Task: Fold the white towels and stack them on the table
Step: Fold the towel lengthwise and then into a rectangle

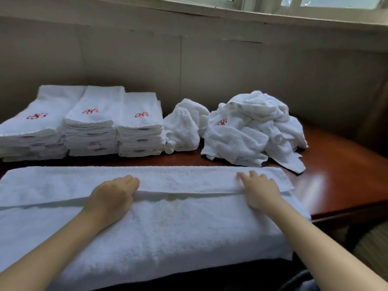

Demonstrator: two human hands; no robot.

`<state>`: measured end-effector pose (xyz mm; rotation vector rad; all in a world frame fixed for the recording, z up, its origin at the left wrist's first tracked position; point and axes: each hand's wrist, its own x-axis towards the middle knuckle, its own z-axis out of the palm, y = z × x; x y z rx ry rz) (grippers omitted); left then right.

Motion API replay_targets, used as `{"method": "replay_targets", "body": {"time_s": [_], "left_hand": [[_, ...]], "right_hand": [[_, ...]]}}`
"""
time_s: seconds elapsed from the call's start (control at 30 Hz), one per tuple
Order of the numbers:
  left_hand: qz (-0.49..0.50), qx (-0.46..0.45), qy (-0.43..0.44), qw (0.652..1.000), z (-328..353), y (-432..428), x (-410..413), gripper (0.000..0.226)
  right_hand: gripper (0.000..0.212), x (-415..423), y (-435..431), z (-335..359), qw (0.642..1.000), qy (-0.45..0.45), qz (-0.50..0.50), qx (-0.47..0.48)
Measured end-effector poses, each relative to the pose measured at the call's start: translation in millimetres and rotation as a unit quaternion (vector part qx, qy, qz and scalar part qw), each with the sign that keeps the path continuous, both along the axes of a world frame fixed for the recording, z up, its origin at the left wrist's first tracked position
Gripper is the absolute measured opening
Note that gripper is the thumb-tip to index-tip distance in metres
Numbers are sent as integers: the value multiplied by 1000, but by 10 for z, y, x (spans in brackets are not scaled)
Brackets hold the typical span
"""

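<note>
Two hands work one white towel (168, 232), laid lengthwise along the near edge of the table (340, 177). Its far long side is folded toward the person, so the flap edge runs across the middle. The left hand (113, 198) sits on that edge, fingers curled over it in what looks like a pinching grip; thumb hidden. The right hand (260, 192) lies further along, grip spread, fingers straight and pressing the flap down. Both forearms reach in from the near side. Step in hand, prob.: the lengthwise fold, part done. Nxt move likely calls for smoothing the flap, then bringing the near side over evenly. Three folded stacks (92, 127) stand back left; an unfolded pile (254, 127) lies back right.
</note>
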<state>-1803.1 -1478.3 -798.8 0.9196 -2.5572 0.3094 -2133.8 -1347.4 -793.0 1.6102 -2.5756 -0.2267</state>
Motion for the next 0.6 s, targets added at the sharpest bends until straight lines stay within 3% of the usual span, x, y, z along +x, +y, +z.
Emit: {"method": "replay_targets", "body": {"time_s": [0.2, 0.3, 0.4, 0.5, 0.6], "left_hand": [[47, 38, 65, 996, -83, 49, -79, 29], [28, 28, 89, 995, -92, 45, -58, 12], [13, 23, 92, 995, -118, 38, -32, 10], [11, 41, 97, 994, -134, 23, -16, 12], [16, 70, 96, 993, -151, 4, -20, 24]], "right_hand": [[19, -154, 142, 36, 991, 85, 11, -102], [18, -108, 202, 61, 993, 68, -3, -101], [23, -153, 234, 60, 996, 67, -28, -56], [34, -169, 226, 78, 995, 61, -26, -72], [16, -112, 228, 85, 998, 2, -8, -58]]}}
